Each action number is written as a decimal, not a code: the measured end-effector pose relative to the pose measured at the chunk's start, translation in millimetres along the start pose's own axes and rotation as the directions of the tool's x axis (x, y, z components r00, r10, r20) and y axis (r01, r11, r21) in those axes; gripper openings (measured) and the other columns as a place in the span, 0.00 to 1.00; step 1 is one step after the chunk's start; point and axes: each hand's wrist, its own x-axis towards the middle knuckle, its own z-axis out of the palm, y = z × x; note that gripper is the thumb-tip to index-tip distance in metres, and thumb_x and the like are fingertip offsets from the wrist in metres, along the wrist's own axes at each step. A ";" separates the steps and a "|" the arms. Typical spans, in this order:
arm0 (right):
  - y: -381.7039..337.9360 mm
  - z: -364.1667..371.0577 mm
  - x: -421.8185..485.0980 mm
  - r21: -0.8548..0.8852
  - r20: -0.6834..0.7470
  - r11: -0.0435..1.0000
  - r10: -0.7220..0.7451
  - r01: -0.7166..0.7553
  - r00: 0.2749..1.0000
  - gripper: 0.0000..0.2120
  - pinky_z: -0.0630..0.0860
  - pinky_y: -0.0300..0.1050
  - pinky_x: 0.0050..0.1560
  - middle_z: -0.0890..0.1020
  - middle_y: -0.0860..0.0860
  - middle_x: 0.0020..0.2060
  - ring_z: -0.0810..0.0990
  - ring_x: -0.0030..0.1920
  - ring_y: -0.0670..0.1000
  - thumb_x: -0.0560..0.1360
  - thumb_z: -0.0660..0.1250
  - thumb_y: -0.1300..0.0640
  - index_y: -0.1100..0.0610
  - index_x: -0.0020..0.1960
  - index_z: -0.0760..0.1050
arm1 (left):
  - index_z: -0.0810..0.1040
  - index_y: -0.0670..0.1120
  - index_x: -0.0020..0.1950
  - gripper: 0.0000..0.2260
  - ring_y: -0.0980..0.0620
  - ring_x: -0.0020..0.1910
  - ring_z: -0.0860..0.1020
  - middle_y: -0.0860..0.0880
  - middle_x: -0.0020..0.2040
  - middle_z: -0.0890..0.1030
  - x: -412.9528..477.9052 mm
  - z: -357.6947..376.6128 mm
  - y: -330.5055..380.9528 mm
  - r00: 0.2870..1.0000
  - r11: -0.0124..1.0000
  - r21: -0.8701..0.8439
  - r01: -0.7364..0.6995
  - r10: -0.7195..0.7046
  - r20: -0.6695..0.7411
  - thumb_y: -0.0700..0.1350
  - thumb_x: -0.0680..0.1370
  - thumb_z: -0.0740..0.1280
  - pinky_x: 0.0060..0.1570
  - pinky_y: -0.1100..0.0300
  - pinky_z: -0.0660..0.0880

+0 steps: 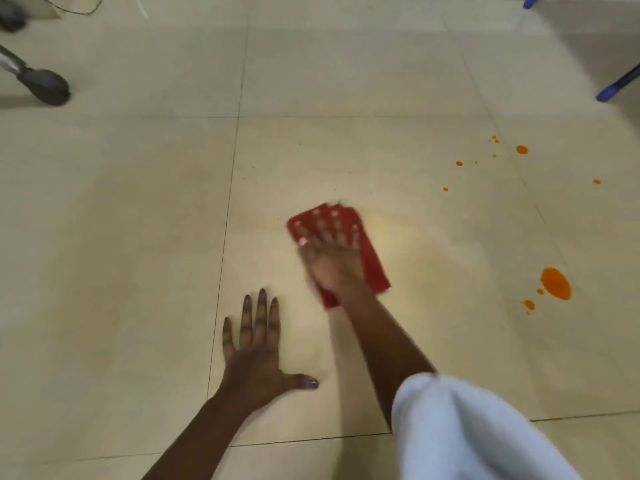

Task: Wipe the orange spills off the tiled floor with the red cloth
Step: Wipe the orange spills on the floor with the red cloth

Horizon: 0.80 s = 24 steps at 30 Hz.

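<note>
A folded red cloth lies flat on the beige tiled floor near the middle of the view. My right hand presses on it with straight, spread fingers; the hand is motion-blurred. My left hand rests flat on the floor to the lower left, fingers spread, holding nothing. A large orange spill with two small drops beside it sits to the right of the cloth. Several smaller orange drops are scattered at the upper right. A faint yellowish smear marks the tile right of the cloth.
A dark chair caster stands at the upper left, with a thin cable behind it. Blue furniture legs stand at the upper right. My pale sleeve fills the lower right corner.
</note>
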 end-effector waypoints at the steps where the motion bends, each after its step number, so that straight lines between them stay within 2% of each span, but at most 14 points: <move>1: -15.3 9.9 -21.2 -0.010 0.005 0.993 -0.113 0.113 0.994 0.23 0.35 0.61 0.71 0.43 0.46 0.76 0.35 0.74 0.54 0.80 0.40 0.44 0.39 0.75 0.46 | 0.41 0.47 0.76 0.61 0.49 0.75 0.42 0.48 0.77 0.40 0.1 -1.8 -0.4 1.000 1.000 -0.029 0.004 -0.004 -0.013 0.84 0.53 0.46 0.67 0.50 0.34; 2: -23.6 19.3 -47.7 -0.030 -0.002 0.974 -0.224 0.224 0.974 0.22 0.37 0.60 0.72 0.46 0.45 0.76 0.37 0.75 0.54 0.80 0.40 0.43 0.39 0.74 0.49 | 0.38 0.48 0.76 0.61 0.50 0.74 0.39 0.48 0.76 0.37 -0.5 -8.2 -4.6 0.999 0.998 -0.059 0.026 -0.027 -0.023 0.84 0.53 0.46 0.67 0.51 0.31; 4: -5.1 28.4 -97.8 -0.013 -0.065 0.964 -0.265 0.265 0.962 0.21 0.40 0.59 0.72 0.52 0.44 0.75 0.43 0.75 0.53 0.80 0.42 0.43 0.37 0.73 0.53 | 0.30 0.47 0.73 0.64 0.49 0.72 0.30 0.46 0.74 0.30 3.4 -17.0 -13.5 0.995 0.997 -0.025 0.073 -0.074 -0.065 0.84 0.49 0.43 0.63 0.50 0.24; 7: 48.4 13.7 -71.4 -0.060 -0.084 0.996 -0.070 0.065 0.994 0.23 0.39 0.57 0.72 0.48 0.44 0.76 0.42 0.75 0.52 0.78 0.39 0.43 0.36 0.73 0.47 | 0.21 0.45 0.66 0.65 0.47 0.65 0.20 0.47 0.67 0.19 8.7 -25.4 -22.0 0.994 0.994 -0.020 0.107 -0.107 -0.030 0.84 0.44 0.40 0.57 0.48 0.20; 9: 47.5 -4.0 -8.0 -0.056 -0.100 0.993 0.096 -0.102 0.990 0.23 0.39 0.59 0.72 0.45 0.46 0.76 0.40 0.75 0.53 0.79 0.39 0.44 0.38 0.74 0.44 | 0.20 0.46 0.67 0.65 0.48 0.65 0.19 0.48 0.66 0.19 10.9 -26.5 -22.9 0.994 0.993 -0.033 0.109 -0.110 -0.021 0.83 0.44 0.42 0.58 0.48 0.20; 10: 33.7 -9.6 16.2 -0.051 -0.087 0.990 0.124 -0.128 0.989 0.23 0.39 0.60 0.72 0.44 0.46 0.76 0.39 0.75 0.54 0.80 0.41 0.45 0.39 0.74 0.44 | 0.20 0.48 0.66 0.65 0.48 0.65 0.19 0.48 0.67 0.19 10.5 -25.2 -22.0 0.995 0.994 -0.034 0.099 -0.100 -0.020 0.83 0.44 0.42 0.59 0.48 0.20; 11: 11.4 -10.9 28.1 -0.060 -0.056 0.994 0.087 -0.090 0.995 0.23 0.39 0.61 0.72 0.43 0.47 0.76 0.38 0.75 0.54 0.81 0.42 0.45 0.39 0.75 0.45 | 0.20 0.49 0.67 0.64 0.49 0.66 0.20 0.48 0.68 0.21 9.9 -24.0 -21.9 0.995 0.995 -0.048 0.091 -0.093 -0.032 0.84 0.45 0.44 0.59 0.49 0.21; 13: -28.4 2.2 15.8 -0.061 -0.017 0.991 -0.124 0.123 0.992 0.22 0.37 0.61 0.72 0.43 0.46 0.76 0.37 0.75 0.54 0.81 0.42 0.46 0.39 0.74 0.46 | 0.27 0.51 0.70 0.64 0.51 0.70 0.26 0.46 0.73 0.29 8.7 -21.3 -23.1 0.992 0.993 -0.083 0.081 -0.088 -0.087 0.84 0.46 0.47 0.63 0.51 0.24; 15: -36.9 21.3 -37.7 -0.066 -0.016 0.937 -0.345 0.344 0.938 0.22 0.39 0.60 0.72 0.48 0.44 0.75 0.41 0.75 0.53 0.80 0.43 0.45 0.37 0.73 0.51 | 0.37 0.46 0.75 0.66 0.50 0.74 0.37 0.41 0.76 0.42 9.2 -19.8 -23.8 0.993 0.989 -0.105 0.101 -0.107 -0.054 0.84 0.48 0.48 0.67 0.52 0.30; 16: -24.7 29.3 -64.2 -0.060 -0.050 0.921 -0.388 0.385 0.920 0.21 0.42 0.59 0.72 0.53 0.44 0.75 0.46 0.76 0.52 0.80 0.46 0.45 0.36 0.72 0.54 | 0.43 0.42 0.75 0.66 0.49 0.75 0.42 0.40 0.77 0.47 10.3 -18.4 -24.5 0.993 0.988 -0.104 0.111 -0.115 -0.035 0.84 0.49 0.48 0.68 0.51 0.34; 18: 13.0 26.3 -82.9 -0.076 -0.087 0.944 -0.326 0.320 0.941 0.22 0.48 0.58 0.71 0.61 0.45 0.74 0.55 0.74 0.52 0.78 0.49 0.45 0.36 0.71 0.58 | 0.49 0.39 0.75 0.67 0.47 0.75 0.47 0.40 0.76 0.50 12.4 -15.2 -25.6 0.990 0.988 -0.075 0.133 -0.136 -0.037 0.84 0.50 0.47 0.69 0.49 0.38; 20: 49.0 11.2 -45.9 -0.116 -0.127 0.986 -0.132 0.118 0.983 0.24 0.49 0.58 0.71 0.59 0.46 0.74 0.54 0.75 0.53 0.77 0.45 0.44 0.37 0.72 0.56 | 0.49 0.39 0.75 0.67 0.46 0.75 0.47 0.40 0.76 0.49 14.2 -12.6 -25.1 0.989 0.989 -0.069 0.131 -0.135 -0.056 0.84 0.49 0.48 0.69 0.48 0.38; 22: 48.6 -10.4 22.2 -0.074 -0.126 0.996 0.039 -0.048 0.991 0.24 0.43 0.59 0.72 0.50 0.46 0.76 0.46 0.76 0.52 0.77 0.40 0.43 0.36 0.73 0.51 | 0.41 0.41 0.76 0.68 0.48 0.75 0.39 0.41 0.76 0.41 12.4 -15.3 -23.7 0.988 0.987 -0.076 0.144 -0.147 -0.035 0.84 0.48 0.49 0.68 0.47 0.32; 24: 12.6 -16.4 64.5 -0.045 -0.041 0.997 0.065 -0.067 0.997 0.22 0.38 0.60 0.72 0.44 0.45 0.76 0.39 0.75 0.53 0.80 0.42 0.44 0.36 0.74 0.47 | 0.29 0.42 0.72 0.69 0.49 0.71 0.27 0.44 0.72 0.28 10.2 -18.6 -22.3 0.987 0.987 -0.067 0.148 -0.152 -0.058 0.83 0.46 0.50 0.64 0.48 0.25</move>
